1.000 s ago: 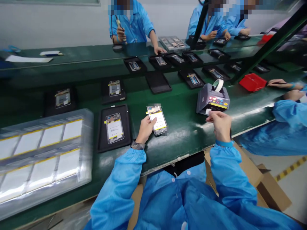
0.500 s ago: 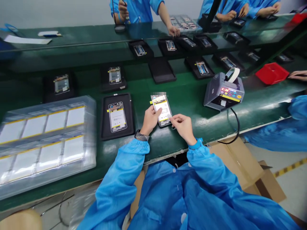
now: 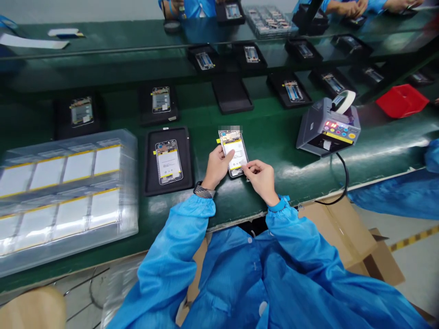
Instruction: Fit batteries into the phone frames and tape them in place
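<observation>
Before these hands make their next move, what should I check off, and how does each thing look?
1. Left hand has the phone: ok, thumb across its face.
2. Right hand is at the phone: ok, fingertips by its lower right corner.
3. What the right fingertips pinch, if anything: cannot tell, too small.
4. Black tray beside the left hand is free: not ok, a second phone lies in it.
5. Tape dispenser shows a white piece at its front: ok.

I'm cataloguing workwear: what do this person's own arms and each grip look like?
Loose, bright-blue fabric sleeves with gathered cuffs cover both arms. The left grip, an ungloved hand, has a dark, grey-patterned band at the wrist; the right grip, also ungloved, has a plain blue wristband. No cable shows on either arm.
</observation>
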The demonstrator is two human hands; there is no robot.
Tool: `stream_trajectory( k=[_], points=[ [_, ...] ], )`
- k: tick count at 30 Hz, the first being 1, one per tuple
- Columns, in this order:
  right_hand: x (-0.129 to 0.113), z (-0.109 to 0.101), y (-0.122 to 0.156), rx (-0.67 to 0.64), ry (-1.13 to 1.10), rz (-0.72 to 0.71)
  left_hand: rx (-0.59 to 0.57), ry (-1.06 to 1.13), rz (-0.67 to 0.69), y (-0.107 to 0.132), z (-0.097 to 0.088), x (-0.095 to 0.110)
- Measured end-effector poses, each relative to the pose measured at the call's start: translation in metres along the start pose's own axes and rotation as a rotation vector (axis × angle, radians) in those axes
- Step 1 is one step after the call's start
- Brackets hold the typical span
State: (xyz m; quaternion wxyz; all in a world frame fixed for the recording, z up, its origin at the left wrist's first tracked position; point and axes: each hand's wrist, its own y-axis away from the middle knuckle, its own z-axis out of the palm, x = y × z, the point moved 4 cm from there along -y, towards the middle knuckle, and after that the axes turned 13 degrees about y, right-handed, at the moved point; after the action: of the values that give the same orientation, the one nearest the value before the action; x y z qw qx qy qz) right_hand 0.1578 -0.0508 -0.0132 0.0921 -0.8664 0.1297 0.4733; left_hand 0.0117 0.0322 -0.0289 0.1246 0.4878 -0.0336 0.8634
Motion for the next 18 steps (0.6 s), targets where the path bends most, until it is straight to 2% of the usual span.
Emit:
stream_trajectory(
  k=[8,11,13,15,18],
  points=[
    [-0.004,-0.01,-0.005,0.01,0.275,-0.093,-0.011,0.018,0.006,-0.001,-0.002,0.001],
    [-0.004,-0.015,-0.013,-0.004,0.196,-0.092,-0.037,0.024,0.009,0.001,0.0,0.007],
    [-0.006,-0.013,-0.019,-0.097,0.027,-0.07,-0.064,0.023,0.007,0.002,0.003,0.012],
    [-0.01,-0.008,-0.023,-0.252,-0.138,-0.027,-0.096,0.015,0.001,0.004,0.006,0.018],
    [-0.018,-0.002,-0.026,-0.408,-0.256,0.007,-0.124,0.012,0.001,0.007,0.007,0.025]
  ],
)
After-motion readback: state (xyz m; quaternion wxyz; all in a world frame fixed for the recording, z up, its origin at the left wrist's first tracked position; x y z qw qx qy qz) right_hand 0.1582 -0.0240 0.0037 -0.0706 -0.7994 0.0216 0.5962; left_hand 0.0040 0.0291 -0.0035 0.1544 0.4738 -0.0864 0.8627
